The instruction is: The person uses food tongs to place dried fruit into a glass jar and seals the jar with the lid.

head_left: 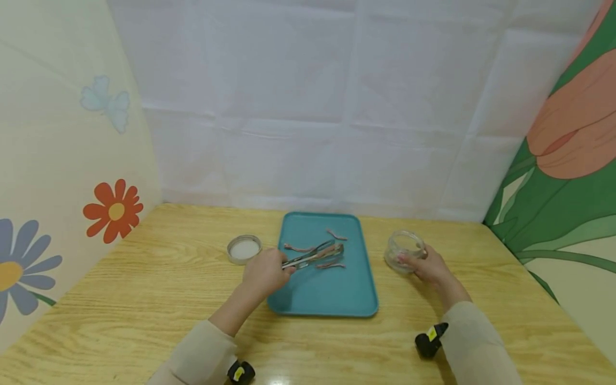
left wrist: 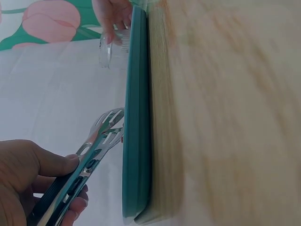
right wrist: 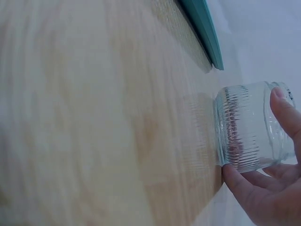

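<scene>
My left hand (head_left: 266, 271) grips a pair of metal tongs (left wrist: 88, 162), thumb on one arm and fingers on the other. The tongs' slotted heads are down at a teal tray (head_left: 322, 299), among thin pinkish-brown strips (head_left: 336, 235) that lie scattered on it. In the left wrist view the tray's side wall hides the tips of the tongs. To the right of the tray, my right hand (head_left: 427, 266) holds a clear ribbed glass jar (right wrist: 254, 125) round its side. The jar stands upright and uncapped on the table, and something reddish shows through its ribbed lower part.
A round lid (head_left: 244, 249) with a pale inside lies just left of the tray, beyond my left hand. The wooden table (head_left: 144, 289) ends at a white cloth (head_left: 289, 133) at the back. Painted panels with flowers flank both sides.
</scene>
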### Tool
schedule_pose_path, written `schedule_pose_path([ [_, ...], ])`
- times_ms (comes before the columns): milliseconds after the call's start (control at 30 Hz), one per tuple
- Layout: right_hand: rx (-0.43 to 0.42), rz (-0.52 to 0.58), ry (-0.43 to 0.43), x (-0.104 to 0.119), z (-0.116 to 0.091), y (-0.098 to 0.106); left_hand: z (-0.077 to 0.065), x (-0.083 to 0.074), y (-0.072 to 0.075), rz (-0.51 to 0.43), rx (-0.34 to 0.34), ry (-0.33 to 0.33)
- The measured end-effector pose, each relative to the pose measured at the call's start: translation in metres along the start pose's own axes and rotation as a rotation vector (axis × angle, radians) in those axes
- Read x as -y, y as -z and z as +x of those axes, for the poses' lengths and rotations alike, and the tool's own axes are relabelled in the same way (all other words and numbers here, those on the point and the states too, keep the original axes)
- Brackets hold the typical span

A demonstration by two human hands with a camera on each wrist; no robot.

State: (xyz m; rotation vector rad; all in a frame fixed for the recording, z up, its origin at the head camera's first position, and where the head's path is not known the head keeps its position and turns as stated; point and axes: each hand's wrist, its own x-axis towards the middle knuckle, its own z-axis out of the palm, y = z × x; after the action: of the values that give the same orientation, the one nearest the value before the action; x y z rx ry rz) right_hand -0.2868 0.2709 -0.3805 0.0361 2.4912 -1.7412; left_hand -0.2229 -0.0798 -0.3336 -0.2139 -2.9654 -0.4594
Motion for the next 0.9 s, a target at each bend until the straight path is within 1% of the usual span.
schedule_pose_path([
  [133,-0.02,-0.007,-0.011,-0.0002,-0.0007,-0.0006,0.0,-0.0001,-0.0006,0.026,-0.016,-0.001],
  [200,-0.024,-0.007,-0.031,0.0014,-0.0008,-0.0016,0.0002,-0.0006,-0.0005,0.038,-0.022,-0.002],
  [400,-0.005,-0.014,-0.06,0.0046,-0.0003,-0.0006,-0.0006,-0.0025,0.0005,0.066,-0.024,-0.003],
  [500,-0.004,-0.013,-0.069,0.004,0.0006,0.0,-0.001,-0.0021,-0.0008,0.075,-0.03,-0.016],
  [700,-0.001,-0.004,-0.056,0.0032,0.001,0.0002,-0.0017,-0.0021,-0.0025,0.079,-0.059,-0.046],
  [900,0.0,-0.002,-0.044,0.0022,0.0011,0.0001,-0.0021,-0.0029,-0.0018,0.064,-0.057,-0.037],
])
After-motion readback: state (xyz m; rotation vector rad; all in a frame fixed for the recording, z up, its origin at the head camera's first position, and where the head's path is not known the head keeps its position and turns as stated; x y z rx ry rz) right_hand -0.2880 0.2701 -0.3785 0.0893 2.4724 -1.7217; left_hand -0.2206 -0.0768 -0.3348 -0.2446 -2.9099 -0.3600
